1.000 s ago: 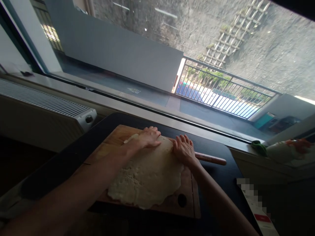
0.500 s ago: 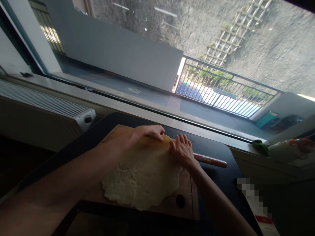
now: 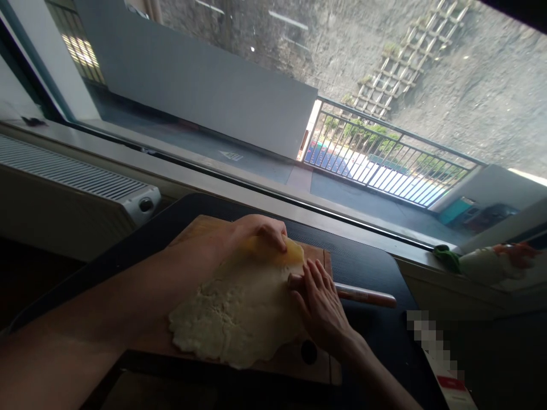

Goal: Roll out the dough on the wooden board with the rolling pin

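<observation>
The right hand, fingers extended over the rolling pin, has come nearer with it. The left hand still clutches the dough by its far edge; the remainder spreads nearside of that grip.

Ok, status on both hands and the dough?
Left hand closed on far edge of dough. Right hand spread over rolling pin. Dough mostly flat across cutting board; pin's end by its right side.

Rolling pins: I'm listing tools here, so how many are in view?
1: the rolling pin lies under the right hand, its left end by the dough, the other jutting past the cutting board. Another could be hidden.
</observation>
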The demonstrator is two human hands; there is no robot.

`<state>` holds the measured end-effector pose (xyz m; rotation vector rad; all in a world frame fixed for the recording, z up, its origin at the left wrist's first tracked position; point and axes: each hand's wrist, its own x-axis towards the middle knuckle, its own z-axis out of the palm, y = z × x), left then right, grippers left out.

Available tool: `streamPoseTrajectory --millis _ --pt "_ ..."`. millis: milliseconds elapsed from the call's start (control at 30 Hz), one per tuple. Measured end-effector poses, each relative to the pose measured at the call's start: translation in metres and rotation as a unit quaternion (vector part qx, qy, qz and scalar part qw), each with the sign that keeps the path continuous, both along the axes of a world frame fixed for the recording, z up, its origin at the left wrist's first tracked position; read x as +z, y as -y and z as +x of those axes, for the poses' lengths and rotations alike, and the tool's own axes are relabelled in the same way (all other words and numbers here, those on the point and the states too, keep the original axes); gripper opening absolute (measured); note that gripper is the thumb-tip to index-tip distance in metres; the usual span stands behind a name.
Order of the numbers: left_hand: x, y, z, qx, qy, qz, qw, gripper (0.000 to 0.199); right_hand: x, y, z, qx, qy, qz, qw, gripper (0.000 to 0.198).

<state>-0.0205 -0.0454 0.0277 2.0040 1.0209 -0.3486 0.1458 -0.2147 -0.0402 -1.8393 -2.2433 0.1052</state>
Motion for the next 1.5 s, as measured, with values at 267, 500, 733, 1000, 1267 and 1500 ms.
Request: streamPoseTrajectory --millis 267,500,733,1000,1267,1500 --pt "0.010 -0.014 -0.007 0.032 0.034 -0.015 0.999 0.030 0.025 0.013 0.044 0.027 -0.083 -0.050 0.995 0.037" --pt "-0.001 -0.051 -0.029 0.105 0.014 -0.034 0.994 0.037 0.029 0.003 0.044 0.010 -0.074 -0.042 0.996 0.034" --pt "-0.003 -0.057 -0.100 0.125 -0.056 -0.081 0.987 0.042 0.012 -0.003 0.043 0.015 -0.093 -0.029 0.995 0.028" --pt "-0.004 -0.032 -0.128 0.165 0.048 -0.121 0.978 0.044 0.008 -0.007 0.047 0.024 -0.075 -0.026 0.997 0.029" --pt "-0.013 -0.003 -0.146 0.215 0.132 -0.066 0.965 0.047 0.009 -0.008 0.046 0.021 -0.072 -0.017 0.997 0.028" --pt "-0.019 0.009 -0.144 0.229 0.106 -0.084 0.964 0.051 0.004 -0.009 0.048 0.022 -0.076 -0.005 0.997 0.031"
